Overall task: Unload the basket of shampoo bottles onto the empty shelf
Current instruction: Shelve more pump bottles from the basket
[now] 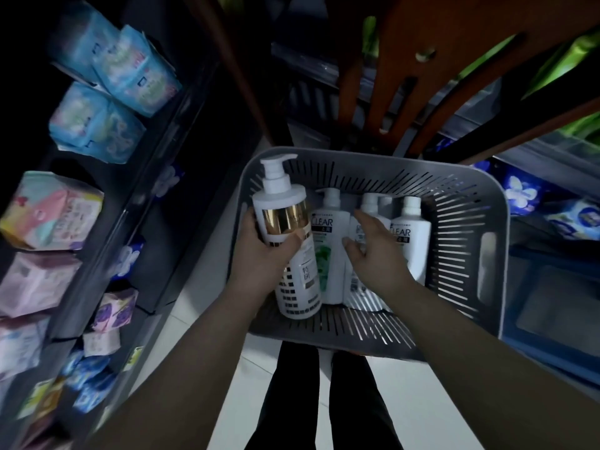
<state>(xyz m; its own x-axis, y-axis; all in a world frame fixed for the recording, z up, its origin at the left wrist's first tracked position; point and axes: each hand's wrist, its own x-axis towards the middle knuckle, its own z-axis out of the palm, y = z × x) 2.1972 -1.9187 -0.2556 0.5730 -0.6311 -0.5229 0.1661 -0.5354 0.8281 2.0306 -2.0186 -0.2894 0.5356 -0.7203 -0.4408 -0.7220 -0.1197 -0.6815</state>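
A grey slotted basket [467, 241] sits in front of me and holds several white shampoo bottles. My left hand [259, 251] grips a white pump bottle with a gold band [282, 216], lifted at the basket's left side. Under it lies another white bottle with dark print [302, 287]. My right hand [376, 251] reaches into the basket with spread fingers over a white bottle [355, 287], holding nothing that I can see. A white bottle with a green label [326, 241] lies between my hands, and one more white bottle [410, 235] lies to the right.
A dark shelf unit [107, 235] on the left carries pastel packets. A wooden chair [399, 76] stands beyond the basket. Blue packs [522, 193] and a blue crate [552, 306] lie on the right. White floor tiles and my legs show below.
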